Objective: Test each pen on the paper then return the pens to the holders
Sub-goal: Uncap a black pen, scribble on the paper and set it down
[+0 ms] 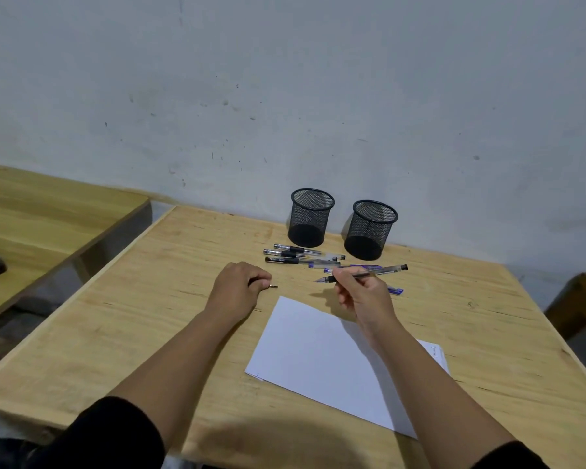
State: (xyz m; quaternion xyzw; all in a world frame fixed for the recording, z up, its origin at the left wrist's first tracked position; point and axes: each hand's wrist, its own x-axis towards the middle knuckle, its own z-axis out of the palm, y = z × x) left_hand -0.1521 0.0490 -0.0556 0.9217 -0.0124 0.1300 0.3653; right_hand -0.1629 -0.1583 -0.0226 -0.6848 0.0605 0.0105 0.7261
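Note:
My right hand (pixel 361 294) grips an uncapped black pen (pixel 383 270), tip pointing left, just above the table beyond the white paper (pixel 318 353). Fingers curled, my left hand (pixel 239 287) rests on the table and holds a small dark pen cap (pixel 273 286) that pokes out to the right. Three black pens (pixel 298 255) lie side by side in front of two black mesh holders (pixel 310 216) (pixel 371 228). Blue pens (pixel 362 266) lie behind my right hand, partly hidden by it. No pens show in either holder.
The wooden table (pixel 149 316) stands against a grey wall. Another wooden table (pixel 48 214) is at the left across a gap, and a wooden piece (pixel 579 306) sits at the right edge. Small scribbles (pixel 435 350) mark the paper's right corner.

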